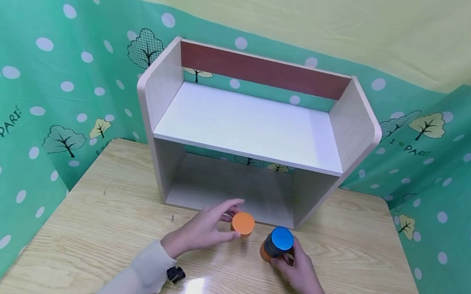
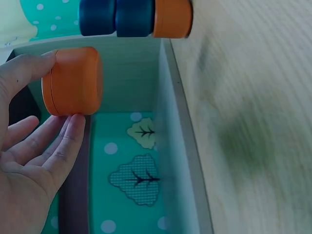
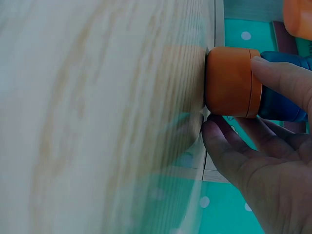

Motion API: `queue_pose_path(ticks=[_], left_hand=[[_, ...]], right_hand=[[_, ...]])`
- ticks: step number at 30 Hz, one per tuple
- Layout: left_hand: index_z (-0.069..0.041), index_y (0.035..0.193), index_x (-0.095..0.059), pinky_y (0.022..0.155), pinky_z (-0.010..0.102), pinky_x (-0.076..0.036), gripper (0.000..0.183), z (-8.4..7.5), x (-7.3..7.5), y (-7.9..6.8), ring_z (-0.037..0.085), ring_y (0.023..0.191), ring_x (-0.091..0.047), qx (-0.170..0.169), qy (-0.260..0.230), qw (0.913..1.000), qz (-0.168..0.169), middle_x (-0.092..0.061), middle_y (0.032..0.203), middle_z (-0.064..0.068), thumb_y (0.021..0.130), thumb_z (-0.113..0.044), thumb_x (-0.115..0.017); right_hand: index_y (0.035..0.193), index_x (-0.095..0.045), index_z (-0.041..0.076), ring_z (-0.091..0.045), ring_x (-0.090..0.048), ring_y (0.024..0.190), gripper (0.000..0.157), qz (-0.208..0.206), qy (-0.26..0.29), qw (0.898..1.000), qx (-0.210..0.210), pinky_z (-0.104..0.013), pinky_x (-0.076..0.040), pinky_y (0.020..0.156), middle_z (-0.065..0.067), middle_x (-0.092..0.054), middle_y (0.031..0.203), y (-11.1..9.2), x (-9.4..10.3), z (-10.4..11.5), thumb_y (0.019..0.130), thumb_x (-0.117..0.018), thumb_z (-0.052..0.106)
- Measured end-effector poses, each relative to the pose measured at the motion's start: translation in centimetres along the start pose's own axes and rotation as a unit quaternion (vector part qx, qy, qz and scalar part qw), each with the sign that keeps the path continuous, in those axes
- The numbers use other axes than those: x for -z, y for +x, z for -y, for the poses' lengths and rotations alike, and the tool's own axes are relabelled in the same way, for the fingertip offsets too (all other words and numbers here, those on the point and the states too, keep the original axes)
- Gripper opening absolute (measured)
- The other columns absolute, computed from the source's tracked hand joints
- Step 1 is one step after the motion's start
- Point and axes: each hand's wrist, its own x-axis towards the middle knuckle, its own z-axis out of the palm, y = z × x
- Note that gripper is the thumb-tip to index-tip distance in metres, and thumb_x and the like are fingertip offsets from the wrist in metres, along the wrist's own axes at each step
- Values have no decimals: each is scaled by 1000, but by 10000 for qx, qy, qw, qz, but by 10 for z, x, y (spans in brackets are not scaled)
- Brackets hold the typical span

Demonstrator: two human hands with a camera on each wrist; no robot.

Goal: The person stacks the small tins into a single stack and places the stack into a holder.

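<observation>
My left hand point(image 1: 207, 227) pinches a small round orange container point(image 1: 243, 223) between thumb and fingertips; in the left wrist view the orange container point(image 2: 75, 82) is held up off the table. To its right, my right hand point(image 1: 302, 273) grips a stack of similar round containers. The stack has an orange container point(image 3: 229, 82) at the bottom, standing on the table, and two dark blue ones above, the uppermost showing a bright blue lid point(image 1: 282, 239). In the right wrist view, the thumb lies on the near side where the orange container meets the blue container point(image 3: 282, 100), with fingers behind and below.
A two-tier whitish shelf point(image 1: 248, 125) stands behind both hands, its lower front edge close beyond the containers. The wood-grain table point(image 1: 104, 245) extends around it. A patterned green and yellow curtain point(image 1: 39, 81) hangs behind and at both sides.
</observation>
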Motion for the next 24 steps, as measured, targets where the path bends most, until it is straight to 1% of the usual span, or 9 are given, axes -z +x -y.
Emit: queue_pose_path(ticks=[5, 10, 14, 15, 18, 21, 22, 24], left_hand=[[-11, 151, -39, 97, 27, -52, 77, -6, 0, 6, 15, 112, -63, -115, 52, 9999, -19, -61, 132, 4, 88, -22, -80], [-13, 152, -38, 97, 26, -51, 77, -12, 1, 12, 14, 113, -62, -221, 17, 9998, -12, -60, 132, 3, 88, -25, -80], [-12, 152, -38, 96, 25, -51, 77, -16, 2, 17, 14, 113, -62, -371, 5, 9993, -12, -60, 132, 3, 88, -24, -80], [-12, 152, -38, 96, 25, -51, 77, -17, 2, 18, 14, 113, -62, -405, 19, 9992, -16, -61, 132, 3, 88, -23, -80], [-11, 151, -39, 95, 24, -52, 78, -20, 2, 20, 13, 112, -62, -473, 23, 9989, -14, -61, 132, 3, 87, -23, -81], [-10, 151, -39, 95, 24, -52, 77, -24, 2, 23, 13, 112, -63, -507, 30, 9987, 22, -61, 131, 4, 87, -24, -81], [-10, 151, -39, 95, 24, -52, 77, -25, 2, 24, 13, 112, -63, -514, 34, 9987, 42, -61, 131, 4, 88, -25, -80], [-10, 151, -39, 95, 23, -52, 77, -28, 2, 26, 12, 112, -63, -527, 40, 9986, 80, -61, 132, 4, 88, -26, -80]], right_hand=[[142, -45, 2, -42, -58, 118, 63, 30, 6, 10000, 0, -53, -52, 95, -23, -55, 136, 0, 0, 0, 87, -77, 2], [141, -46, 3, -43, -57, 119, 61, 58, 88, 9999, -29, -54, -51, 96, -24, -55, 137, 0, 0, 1, 88, -77, 3], [141, -46, 3, -43, -57, 120, 61, 60, 109, 9999, -94, -54, -51, 97, -24, -54, 138, 0, 0, 2, 88, -76, 3], [141, -46, 1, -44, -56, 120, 61, 52, 125, 9998, -108, -55, -50, 97, -25, -54, 137, -1, 1, 6, 88, -76, 2], [141, -45, 1, -44, -56, 121, 61, 36, 105, 9999, -120, -55, -50, 97, -25, -54, 137, -1, 0, 8, 88, -76, 1], [142, -45, 1, -43, -56, 121, 62, 28, 76, 9998, -182, -55, -50, 97, -24, -54, 138, -1, 0, 8, 88, -76, 1], [142, -45, 3, -42, -57, 121, 63, 29, 48, 9998, -202, -53, -51, 98, -23, -54, 138, 0, 0, 4, 88, -76, 2], [143, -44, 3, -42, -57, 121, 64, 28, 22, 9996, -263, -54, -50, 98, -22, -53, 139, 1, 0, 3, 88, -76, 2]])
